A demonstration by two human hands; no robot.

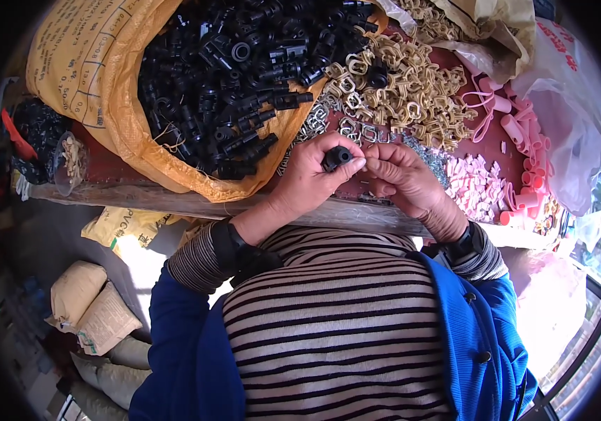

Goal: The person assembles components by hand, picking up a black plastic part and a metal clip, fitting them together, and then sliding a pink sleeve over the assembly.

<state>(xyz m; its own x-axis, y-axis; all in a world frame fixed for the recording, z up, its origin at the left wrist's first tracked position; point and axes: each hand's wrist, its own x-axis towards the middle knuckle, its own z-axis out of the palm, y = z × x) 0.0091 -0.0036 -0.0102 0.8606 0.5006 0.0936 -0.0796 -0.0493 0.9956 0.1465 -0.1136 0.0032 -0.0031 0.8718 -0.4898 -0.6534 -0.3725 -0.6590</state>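
Observation:
My left hand (304, 175) is closed around a black plastic pipe fitting (336, 158), its round end facing up. Right beside it, my right hand (409, 175) pinches thumb and fingers together close to the fitting; whatever lies between those fingertips is too small to make out. Both hands are just above the near edge of the table. Beyond them lie silver metal clips (349, 128) and a heap of beige plastic clips (420, 91). More black fittings (237, 77) fill an orange woven sack (121, 133) lying open at the far left.
Small pink pieces (474, 186) and pink tubes (533, 165) lie right of my hands. A clear plastic bag (574, 126) hangs at the far right. On the left stands a clear cup (70, 165) of small bits. Full sacks (97, 309) rest on the floor, lower left.

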